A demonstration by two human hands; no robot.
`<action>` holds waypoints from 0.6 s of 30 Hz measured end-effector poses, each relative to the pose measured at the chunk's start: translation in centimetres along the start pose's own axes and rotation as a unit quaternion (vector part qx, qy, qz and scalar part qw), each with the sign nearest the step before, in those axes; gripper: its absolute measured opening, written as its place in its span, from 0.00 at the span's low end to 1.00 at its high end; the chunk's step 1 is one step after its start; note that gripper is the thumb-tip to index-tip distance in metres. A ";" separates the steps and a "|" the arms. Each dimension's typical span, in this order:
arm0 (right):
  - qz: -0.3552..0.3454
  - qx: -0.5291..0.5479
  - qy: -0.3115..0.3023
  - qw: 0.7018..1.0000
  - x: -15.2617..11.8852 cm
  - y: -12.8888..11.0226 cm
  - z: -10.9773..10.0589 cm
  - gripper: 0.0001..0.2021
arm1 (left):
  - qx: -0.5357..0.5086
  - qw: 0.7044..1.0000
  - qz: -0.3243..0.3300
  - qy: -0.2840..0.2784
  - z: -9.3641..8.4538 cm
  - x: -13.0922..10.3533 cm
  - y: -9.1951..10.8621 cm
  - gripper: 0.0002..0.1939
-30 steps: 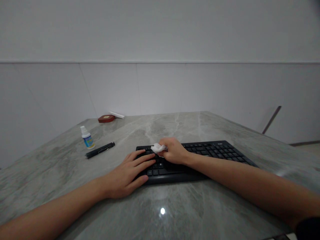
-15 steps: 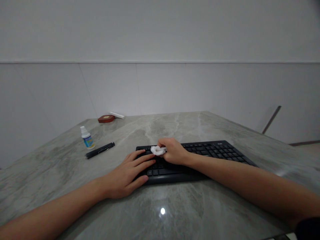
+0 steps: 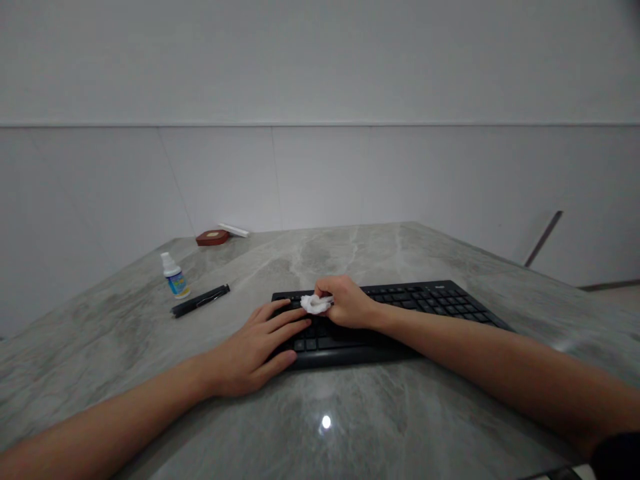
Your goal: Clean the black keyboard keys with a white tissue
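Note:
A black keyboard [image 3: 345, 358] lies on the grey marbled table in front of me. My left hand [image 3: 253, 351] rests on its left end, fingers stretched and spread over the keys. My right hand [image 3: 347, 303] is closed around a crumpled white tissue or cloth [image 3: 315, 305], pressed to the upper left keys. The bunched material sits close beside the left fingertips. My right hand and forearm hide some of the middle keys.
To the left stand a small white spray bottle [image 3: 176, 279] with a blue label and a black pen [image 3: 200, 301]. At the back left lie a reddish-brown case [image 3: 212, 238] and a white flat bar [image 3: 234, 230]. A pale wall [image 3: 320, 177] rises behind the table.
My right hand and the white wad have shifted very slightly to the left. My left hand stays in place on the keyboard.

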State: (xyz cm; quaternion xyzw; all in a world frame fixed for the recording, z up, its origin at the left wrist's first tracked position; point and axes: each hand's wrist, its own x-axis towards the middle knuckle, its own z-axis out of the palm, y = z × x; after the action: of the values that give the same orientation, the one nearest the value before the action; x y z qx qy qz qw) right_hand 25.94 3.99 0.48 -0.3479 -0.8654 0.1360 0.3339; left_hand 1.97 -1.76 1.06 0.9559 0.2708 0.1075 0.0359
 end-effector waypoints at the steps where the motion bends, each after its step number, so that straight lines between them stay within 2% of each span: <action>1: -0.007 0.002 -0.008 1.000 0.0 -0.1 0.0 0.05 | -0.002 1.000 0.001 0.001 0.0 0.0 0.0 0.25; 3: 0.000 -0.007 -0.007 1.000 0.0 -0.2 -0.1 0.04 | -0.004 1.000 0.002 0.004 0.0 0.0 0.0 0.25; 7: 0.029 -0.050 0.034 0.998 -0.2 -0.4 -0.1 0.05 | -0.006 1.000 0.000 0.002 -0.1 0.0 0.1 0.25; 10: 0.036 -0.050 0.029 0.998 -0.2 -0.3 -0.1 0.06 | -0.007 1.000 0.002 0.003 -0.1 0.0 0.1 0.25; 14: 0.051 0.022 -0.004 0.998 0.1 0.1 -0.2 0.06 | -0.012 1.000 0.006 0.015 -0.1 0.0 0.0 0.25; 18: 0.097 0.105 0.018 0.990 0.5 0.5 -0.3 0.07 | -0.011 1.000 0.006 0.009 -0.1 0.0 0.0 0.25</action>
State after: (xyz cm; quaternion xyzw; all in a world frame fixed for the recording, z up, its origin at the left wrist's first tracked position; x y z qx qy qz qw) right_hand 26.09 4.72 0.70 -0.3961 -0.8022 0.2514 0.3693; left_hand 1.96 -1.80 1.18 0.9562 0.2639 0.1195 0.0431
